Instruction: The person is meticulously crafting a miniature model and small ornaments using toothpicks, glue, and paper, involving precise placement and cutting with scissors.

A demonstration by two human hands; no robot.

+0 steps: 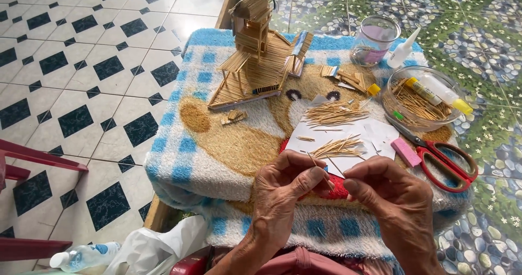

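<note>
My left hand [285, 191] pinches a thin toothpick [318, 169] between thumb and fingers, its tip pointing up and left. My right hand [389, 191] sits close beside it, fingertips meeting at the toothpick's lower end. Just beyond my hands lies white paper [375, 131] with loose piles of toothpicks [336, 146]. A small stilt house model built of toothpicks [258, 57] stands at the far left of the blue-checked towel [196, 150].
Red-handled scissors [443, 161] and a pink eraser [405, 151] lie right of the paper. A clear round tub [399, 117] holds toothpicks and glue tubes; a glass jar [375, 38] and glue bottle [403, 49] stand behind. A plastic bottle [81, 256] lies on the tiled floor.
</note>
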